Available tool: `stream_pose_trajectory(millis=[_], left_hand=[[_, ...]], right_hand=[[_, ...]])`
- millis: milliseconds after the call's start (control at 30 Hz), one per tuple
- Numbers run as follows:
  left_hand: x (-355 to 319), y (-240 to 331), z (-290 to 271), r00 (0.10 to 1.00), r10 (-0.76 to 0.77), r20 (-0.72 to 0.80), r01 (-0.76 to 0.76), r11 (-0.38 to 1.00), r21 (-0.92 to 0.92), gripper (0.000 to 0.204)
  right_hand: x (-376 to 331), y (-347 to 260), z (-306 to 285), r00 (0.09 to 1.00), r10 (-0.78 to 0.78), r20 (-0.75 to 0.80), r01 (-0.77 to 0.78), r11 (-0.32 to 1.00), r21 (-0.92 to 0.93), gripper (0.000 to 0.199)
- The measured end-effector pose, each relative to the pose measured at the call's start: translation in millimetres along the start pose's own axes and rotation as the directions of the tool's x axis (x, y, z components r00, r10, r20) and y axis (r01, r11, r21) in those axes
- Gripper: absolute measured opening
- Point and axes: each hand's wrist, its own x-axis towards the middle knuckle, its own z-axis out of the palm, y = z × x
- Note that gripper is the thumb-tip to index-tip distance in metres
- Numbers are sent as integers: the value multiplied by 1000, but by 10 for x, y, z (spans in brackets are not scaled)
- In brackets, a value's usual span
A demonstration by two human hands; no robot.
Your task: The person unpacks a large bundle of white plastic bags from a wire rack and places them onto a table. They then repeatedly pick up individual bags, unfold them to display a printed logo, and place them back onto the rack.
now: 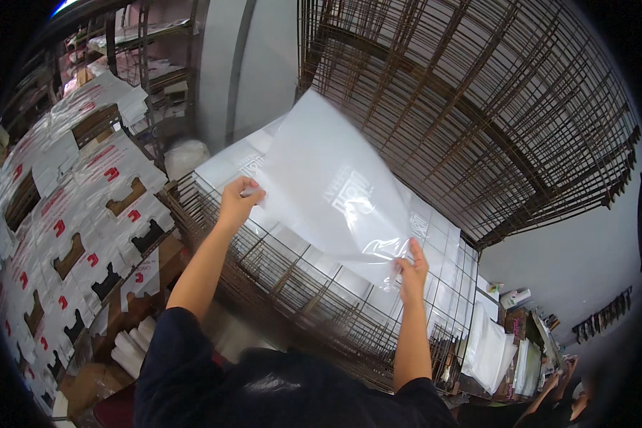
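Between my hands a translucent plastic sheet (314, 157) with white print is stretched out, its far part rising in a curve. My left hand (240, 201) pinches its near left corner between thumb and fingers. The near right corner is gripped by my right hand (412, 272), where the film is creased and shiny. Under the sheet lies a wire rack shelf (314, 255), and other printed sheets (446, 239) rest on the rack, partly covered by the one I hold.
Tilted-up wire racks (471, 93) stand behind the shelf. On the left are stacked white bags (85, 207) with red print. Plastic packs (488, 349) sit at the lower right, near another person's arm (549, 392). A cardboard box (93, 385) stands at the lower left.
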Motion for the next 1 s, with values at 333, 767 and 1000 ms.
stream_pose_trajectory(millis=[333,767,1000], left_hand=[[5,-430,-64,983,-178,-42,179,896,406,33],[-317,-80,-151,919,276,-280,-61,804,591,52],[-1044,-104,-142,865,429,-260,-235,804,545,42]], right_hand=[[-223,407,96,978,197,-63,-207,932,-298,50],[-236,367,253,980,194,-51,-200,930,-308,49],[-291,345,275,976,212,-44,-215,927,-307,48]])
